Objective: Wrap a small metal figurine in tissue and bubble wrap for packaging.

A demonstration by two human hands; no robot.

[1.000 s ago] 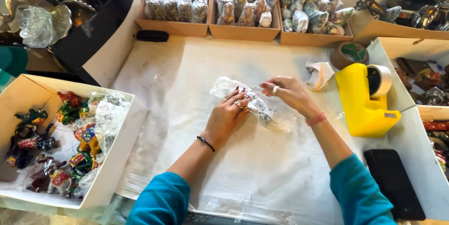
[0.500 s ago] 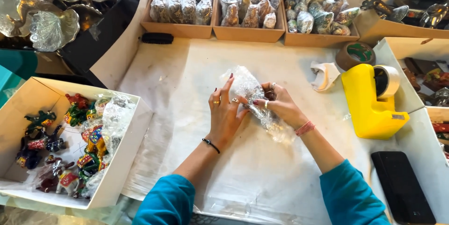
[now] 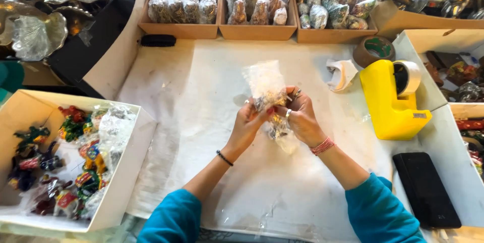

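Head view: we find both hands, left hand (image 3: 248,122) and right hand (image 3: 301,117), clenched on a small bubble-wrapped figurine (image 3: 268,96) held above the bench (image 3: 201,96). We judge it light, crinkly, slippery and fragile; hold the wrapped middle. The white paper covering is flat, crowded by cardboard boxes (image 3: 181,28) and a yellow tape dispenser (image 3: 390,101).

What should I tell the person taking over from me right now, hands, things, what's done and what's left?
Left hand and right hand: both grip one small item in bubble wrap, lifted above the white paper sheet.
Done: three cardboard trays at the far edge hold wrapped pieces.
Left: painted figurines sit in the white box to the left, most looking unwrapped; the bundle in hand is untaped.
Yellow tape dispenser stands to the right.
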